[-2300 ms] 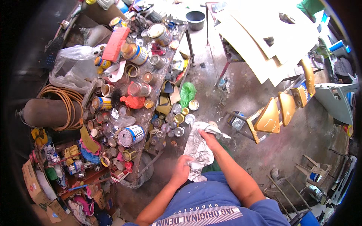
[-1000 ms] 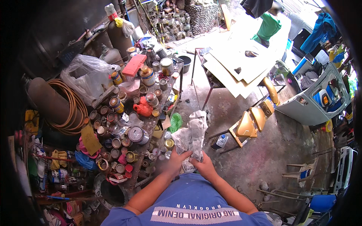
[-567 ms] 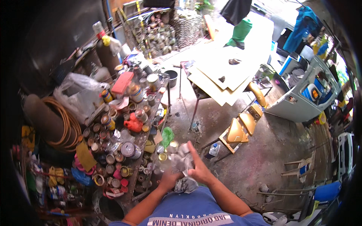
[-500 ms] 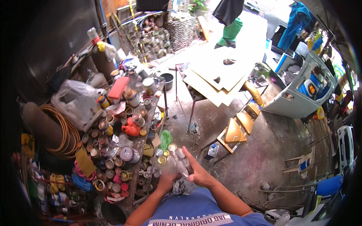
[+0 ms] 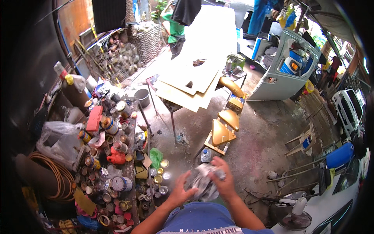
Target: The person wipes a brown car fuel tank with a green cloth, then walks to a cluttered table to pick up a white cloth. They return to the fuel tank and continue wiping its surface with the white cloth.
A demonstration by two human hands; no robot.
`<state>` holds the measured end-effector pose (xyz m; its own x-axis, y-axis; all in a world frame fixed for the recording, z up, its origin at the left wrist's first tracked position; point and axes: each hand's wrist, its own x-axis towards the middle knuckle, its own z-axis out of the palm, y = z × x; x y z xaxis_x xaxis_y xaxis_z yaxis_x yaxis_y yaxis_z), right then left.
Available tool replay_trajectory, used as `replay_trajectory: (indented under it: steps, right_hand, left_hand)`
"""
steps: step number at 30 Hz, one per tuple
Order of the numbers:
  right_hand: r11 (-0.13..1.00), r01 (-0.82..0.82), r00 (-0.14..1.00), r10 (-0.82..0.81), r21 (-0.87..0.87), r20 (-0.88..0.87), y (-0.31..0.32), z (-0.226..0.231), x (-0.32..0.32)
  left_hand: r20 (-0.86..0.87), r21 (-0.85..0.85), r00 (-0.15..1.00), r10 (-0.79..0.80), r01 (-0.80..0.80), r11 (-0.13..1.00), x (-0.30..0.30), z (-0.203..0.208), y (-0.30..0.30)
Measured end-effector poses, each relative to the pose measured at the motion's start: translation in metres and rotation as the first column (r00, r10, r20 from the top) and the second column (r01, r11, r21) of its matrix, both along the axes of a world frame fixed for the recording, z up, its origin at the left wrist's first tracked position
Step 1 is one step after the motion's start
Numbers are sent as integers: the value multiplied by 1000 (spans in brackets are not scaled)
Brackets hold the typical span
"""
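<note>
In front of my blue shirt, a crumpled grey-and-white sheet [image 5: 205,186] is bunched between my two hands. My left hand [image 5: 180,193] holds its left side, with the thumb reaching across toward it. On the other side, my right hand [image 5: 226,180] has its fingers wrapped over the top and right of the bundle. Whether the sheet is paper, cloth or plastic is hard to make out. Left of my hands, several small open cans [image 5: 157,178] stand on the floor, close to a green plastic bag [image 5: 156,157].
A bench crowded with paint cans [image 5: 121,183] runs along the left. Ahead, a table carries large pale boards [image 5: 183,99], and a rack holds glossy gold panels [image 5: 223,134]. A fan [image 5: 298,216] stands at lower right. A person in green [image 5: 176,30] is at the back.
My view has swung rightward. My hands, earlier close together with the right palm flat and the grey bundle below them, are now apart with the crumpled sheet between them.
</note>
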<state>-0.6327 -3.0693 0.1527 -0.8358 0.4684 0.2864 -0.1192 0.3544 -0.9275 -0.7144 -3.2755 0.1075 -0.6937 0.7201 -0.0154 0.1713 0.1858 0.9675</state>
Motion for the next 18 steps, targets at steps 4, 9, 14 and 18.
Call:
replay_trajectory:
  steps: [4, 9, 14, 18]
  right_hand:
    - [867, 416, 901, -351, 273, -255, 45, 20, 15]
    - [788, 44, 985, 69, 614, -160, 49, 49, 41]
    - [864, -160, 975, 215, 478, -63, 102, 39, 75]
    - [962, -80, 979, 126, 262, -163, 180, 37, 118]
  left_hand:
    - [695, 138, 717, -48, -68, 988, -2, -6, 34]
    - [885, 441, 190, -424, -56, 896, 14, 22, 127]
    - [889, 337, 384, -250, -179, 924, 28, 18, 233]
    - [843, 260, 524, -121, -200, 945, 63, 17, 313]
